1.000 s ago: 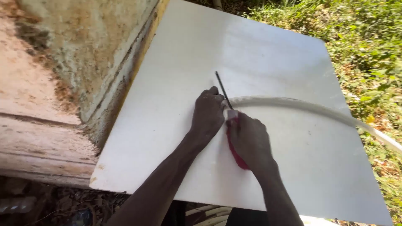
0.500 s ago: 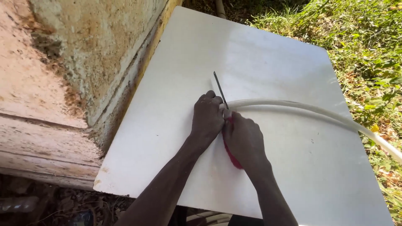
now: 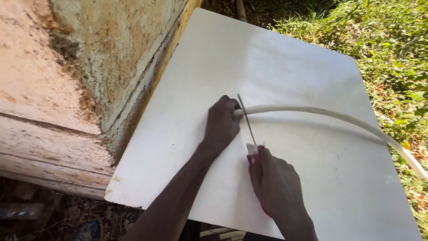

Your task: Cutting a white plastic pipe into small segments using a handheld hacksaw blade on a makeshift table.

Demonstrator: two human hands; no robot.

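The right hand (image 3: 278, 185) is clamped on the red handle (image 3: 254, 178) of a thin saw blade (image 3: 246, 119), whose edge crosses the white pipe (image 3: 312, 111) right beside the left hand (image 3: 221, 123). That hand is closed over the pipe's left end, pinning it to the white bench (image 3: 276, 58). Since the fingers sit so near the blade, a slip could nick them, and the curved pipe might roll. The pipe's right end runs out of view over the grass (image 3: 392, 40), and the handle is mostly hidden.
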